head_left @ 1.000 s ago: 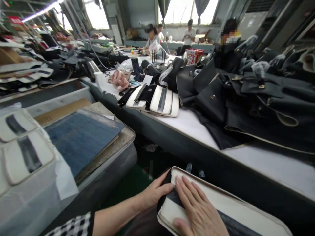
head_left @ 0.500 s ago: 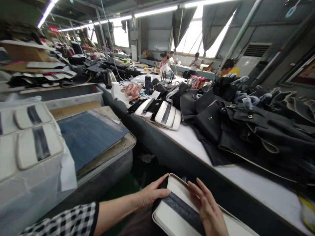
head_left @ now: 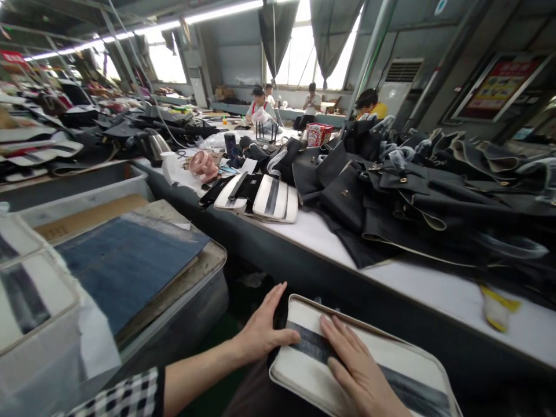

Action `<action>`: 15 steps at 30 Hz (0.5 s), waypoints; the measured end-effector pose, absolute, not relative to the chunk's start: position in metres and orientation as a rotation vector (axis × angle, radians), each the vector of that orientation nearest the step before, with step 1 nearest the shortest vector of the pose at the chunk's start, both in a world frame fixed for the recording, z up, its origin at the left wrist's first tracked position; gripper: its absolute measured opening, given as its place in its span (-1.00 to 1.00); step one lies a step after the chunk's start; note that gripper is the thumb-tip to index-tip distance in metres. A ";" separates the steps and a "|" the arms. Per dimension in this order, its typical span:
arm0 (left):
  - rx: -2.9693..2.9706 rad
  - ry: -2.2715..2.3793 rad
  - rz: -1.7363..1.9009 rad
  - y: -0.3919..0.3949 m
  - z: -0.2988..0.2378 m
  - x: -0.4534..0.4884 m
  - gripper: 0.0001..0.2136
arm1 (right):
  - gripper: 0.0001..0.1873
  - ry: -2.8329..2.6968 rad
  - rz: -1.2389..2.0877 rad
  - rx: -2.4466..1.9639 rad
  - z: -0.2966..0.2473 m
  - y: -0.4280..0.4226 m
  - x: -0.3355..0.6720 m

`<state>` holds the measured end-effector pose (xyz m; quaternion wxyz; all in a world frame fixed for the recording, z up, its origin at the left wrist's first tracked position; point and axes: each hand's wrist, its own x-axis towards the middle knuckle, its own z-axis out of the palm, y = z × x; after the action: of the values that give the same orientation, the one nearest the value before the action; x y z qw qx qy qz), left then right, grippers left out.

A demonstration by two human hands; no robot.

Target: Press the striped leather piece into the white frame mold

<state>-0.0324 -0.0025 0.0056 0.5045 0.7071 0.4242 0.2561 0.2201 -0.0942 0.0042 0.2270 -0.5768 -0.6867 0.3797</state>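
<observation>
A white padded panel [head_left: 393,354] with a dark stripe down its middle lies across my lap at the bottom of the view. My right hand [head_left: 358,370] rests flat on top of it, fingers stretched out over the stripe. My left hand [head_left: 261,331] holds the panel's left end, thumb on the top face and fingers wrapped round the edge.
A long white worktable [head_left: 438,286] runs ahead on the right, heaped with black bags [head_left: 403,191] and striped panels [head_left: 271,200]. A blue sheet [head_left: 125,260] lies on a grey bin at left. A pink fan [head_left: 202,164] and several seated people are farther back.
The camera has swung a little to the right. My right hand went from curled fingertips on the panel's far edge to lying flat on the stripe. My left hand keeps its hold.
</observation>
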 end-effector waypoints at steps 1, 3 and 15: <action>1.950 1.028 0.673 -0.004 0.015 -0.029 -0.10 | -0.45 -1.709 1.124 -1.556 0.006 -0.095 0.223; 2.372 0.802 0.696 -0.010 0.036 -0.014 -0.48 | -0.53 -1.330 1.227 -1.440 0.012 -0.097 0.228; 2.892 0.145 0.160 -0.026 0.056 0.103 -0.72 | -0.58 -0.332 0.748 -1.347 0.030 -0.138 0.324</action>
<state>0.1031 -0.0262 0.0559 0.1207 0.9899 0.0497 0.0548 0.3238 -0.1383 0.0297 0.7054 -0.6058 -0.1496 0.3364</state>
